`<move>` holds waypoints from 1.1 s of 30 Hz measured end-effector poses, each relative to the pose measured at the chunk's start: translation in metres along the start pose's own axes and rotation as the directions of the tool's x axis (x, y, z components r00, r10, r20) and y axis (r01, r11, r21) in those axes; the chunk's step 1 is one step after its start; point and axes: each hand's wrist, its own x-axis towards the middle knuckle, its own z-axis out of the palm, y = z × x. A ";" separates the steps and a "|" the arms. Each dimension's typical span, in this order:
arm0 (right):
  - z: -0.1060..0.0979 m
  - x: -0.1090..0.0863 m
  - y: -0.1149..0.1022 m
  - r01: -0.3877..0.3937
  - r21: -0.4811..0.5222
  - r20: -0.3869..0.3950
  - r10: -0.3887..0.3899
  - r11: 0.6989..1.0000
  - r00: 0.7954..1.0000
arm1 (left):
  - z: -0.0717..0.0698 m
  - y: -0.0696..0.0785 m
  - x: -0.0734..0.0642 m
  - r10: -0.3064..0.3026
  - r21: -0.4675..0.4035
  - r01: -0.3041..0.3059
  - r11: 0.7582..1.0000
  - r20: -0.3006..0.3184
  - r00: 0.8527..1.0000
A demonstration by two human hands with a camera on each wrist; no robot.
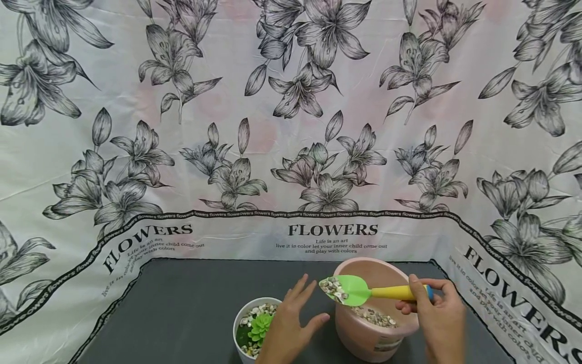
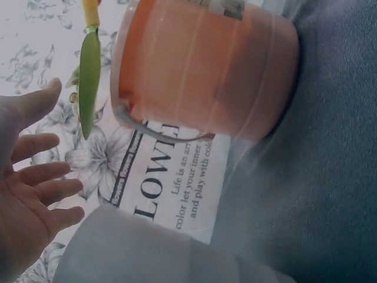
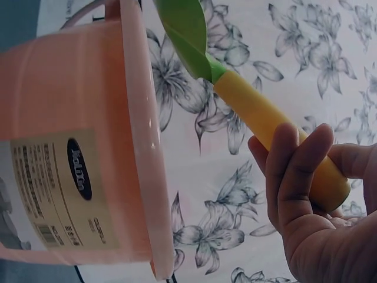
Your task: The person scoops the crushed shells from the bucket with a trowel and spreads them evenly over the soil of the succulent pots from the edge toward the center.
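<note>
My right hand [image 1: 438, 308] grips the yellow handle of a toy trowel [image 1: 356, 289] with a green blade. Small pebbles [image 1: 334, 287] lie on the blade, which is held over the left rim of a pink bucket [image 1: 364, 338]. More pebbles [image 1: 375, 317] show inside that bucket. My left hand [image 1: 291, 323], fingers spread and holding nothing, is between the bucket and a white pot [image 1: 241, 349]. In the pot a green succulent [image 1: 260, 327] stands among pebbles, partly hidden by the left hand. From the right wrist view, the fingers curl round the trowel's handle [image 3: 253, 109].
A dark grey cloth [image 1: 182, 308] covers the table. Behind and at both sides hangs a white curtain [image 1: 327, 197] printed with lilies and lettering. The bucket has a grey carrying handle [image 2: 159, 132] hanging on its side and a paper label [image 3: 62, 188].
</note>
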 end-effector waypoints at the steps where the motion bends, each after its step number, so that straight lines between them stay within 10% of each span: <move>1: 0.002 -0.001 0.000 0.004 -0.016 0.004 -0.004 1.000 1.000 | -0.002 -0.001 -0.001 -0.002 0.001 0.002 1.000 -0.005 1.000; 33: 0.042 -0.023 0.005 0.027 -0.087 0.230 -0.007 0.996 0.973 | -0.055 -0.049 -0.030 -0.046 0.042 0.046 0.998 -0.016 0.999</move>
